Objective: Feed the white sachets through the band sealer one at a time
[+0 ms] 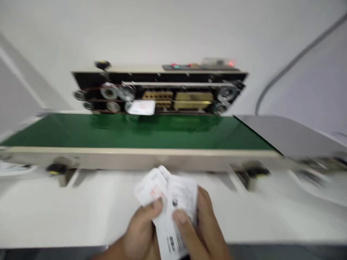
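Note:
White printed sachets (179,193) are held low in front of me, fanned out, above the white tabletop. My left hand (142,225) is closed on the left side of them, its thumb pressing beside red print. On the right side, my right hand (199,227) grips a sachet with black print, thumb on its face. Beyond them, another white sachet (142,107) with faint red print sticks out of the band sealing machine (159,88), over its green conveyor belt (162,133). How many sachets I hold is not clear.
The conveyor's pale front rail (151,159) runs across the view, with black knobs at the left (56,168) and right (255,171). A grey plate (287,135) adjoins the belt's right end. A grey cable (295,59) hangs along the wall.

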Motion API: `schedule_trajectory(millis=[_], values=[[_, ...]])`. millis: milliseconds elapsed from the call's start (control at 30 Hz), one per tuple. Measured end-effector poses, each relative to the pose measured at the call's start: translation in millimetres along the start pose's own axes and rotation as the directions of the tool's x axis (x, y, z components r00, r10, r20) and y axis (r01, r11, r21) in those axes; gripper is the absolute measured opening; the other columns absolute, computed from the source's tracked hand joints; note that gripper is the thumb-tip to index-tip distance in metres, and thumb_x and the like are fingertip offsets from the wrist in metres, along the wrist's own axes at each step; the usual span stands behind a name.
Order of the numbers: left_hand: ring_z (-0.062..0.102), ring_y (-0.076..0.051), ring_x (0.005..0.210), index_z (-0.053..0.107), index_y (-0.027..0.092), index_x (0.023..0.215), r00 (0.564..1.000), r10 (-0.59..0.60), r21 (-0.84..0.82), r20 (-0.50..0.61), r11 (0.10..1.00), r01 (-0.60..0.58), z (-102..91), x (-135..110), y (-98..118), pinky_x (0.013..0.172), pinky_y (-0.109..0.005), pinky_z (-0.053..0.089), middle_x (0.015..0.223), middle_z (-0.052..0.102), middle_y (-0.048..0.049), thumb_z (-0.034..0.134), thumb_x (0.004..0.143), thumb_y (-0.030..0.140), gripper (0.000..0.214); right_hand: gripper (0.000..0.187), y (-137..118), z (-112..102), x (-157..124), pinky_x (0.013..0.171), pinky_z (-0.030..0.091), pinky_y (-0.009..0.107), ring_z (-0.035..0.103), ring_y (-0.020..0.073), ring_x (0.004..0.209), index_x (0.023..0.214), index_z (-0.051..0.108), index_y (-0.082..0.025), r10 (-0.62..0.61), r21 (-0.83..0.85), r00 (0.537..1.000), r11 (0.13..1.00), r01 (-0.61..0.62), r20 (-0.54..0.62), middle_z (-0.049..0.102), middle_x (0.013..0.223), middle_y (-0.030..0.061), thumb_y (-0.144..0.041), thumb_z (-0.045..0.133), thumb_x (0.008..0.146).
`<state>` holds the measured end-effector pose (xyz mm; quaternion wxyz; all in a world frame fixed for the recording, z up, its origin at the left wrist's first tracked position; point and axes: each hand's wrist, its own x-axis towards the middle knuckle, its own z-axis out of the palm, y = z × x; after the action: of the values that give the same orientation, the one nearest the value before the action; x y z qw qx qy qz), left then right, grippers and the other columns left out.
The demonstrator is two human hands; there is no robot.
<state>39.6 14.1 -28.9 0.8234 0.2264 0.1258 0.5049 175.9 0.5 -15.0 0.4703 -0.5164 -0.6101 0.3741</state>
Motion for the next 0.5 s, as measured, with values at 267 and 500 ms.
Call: schedule_trajectory(millis=[267, 500], values=[[0.044, -0.033, 0.136, 0.072, 0.030, 0.116, 0.963, -0.241, -0.321, -0.119, 0.928, 0.192, 8.9, -10.1, -4.0, 0.116, -0.051, 0.029, 0.116, 0.074, -0.0034, 0.060, 0.091, 0.037, 0.029, 0.031, 1.7, 6.9, -7.4, 0.083, 0.054, 0.039, 0.061, 0.0219, 0.097, 0.125, 0.047, -0.025, 0.123, 0.452, 0.978, 0.891, -0.034, -0.169, 0.061, 0.113, 0.0079, -0.037, 0.059, 0.099], [0.053, -0.037, 0.128, 0.020, 0.029, 0.154, 0.861, -0.338, -0.265, -0.381, 0.932, 0.249, 15.5, -12.4, -5.0, 0.108, -0.055, 0.041, 0.136, 0.062, -0.0131, 0.064, 0.089, 0.026, 0.079, 0.012, 4.3, -6.9, -6.6, 0.063, 0.051, 0.022, 0.060, 0.0123, 0.075, 0.112, 0.058, -0.028, 0.093, 0.556, 0.986, 0.831, -0.002, -0.135, 0.063, 0.092, 0.0009, -0.033, 0.057, 0.102]])
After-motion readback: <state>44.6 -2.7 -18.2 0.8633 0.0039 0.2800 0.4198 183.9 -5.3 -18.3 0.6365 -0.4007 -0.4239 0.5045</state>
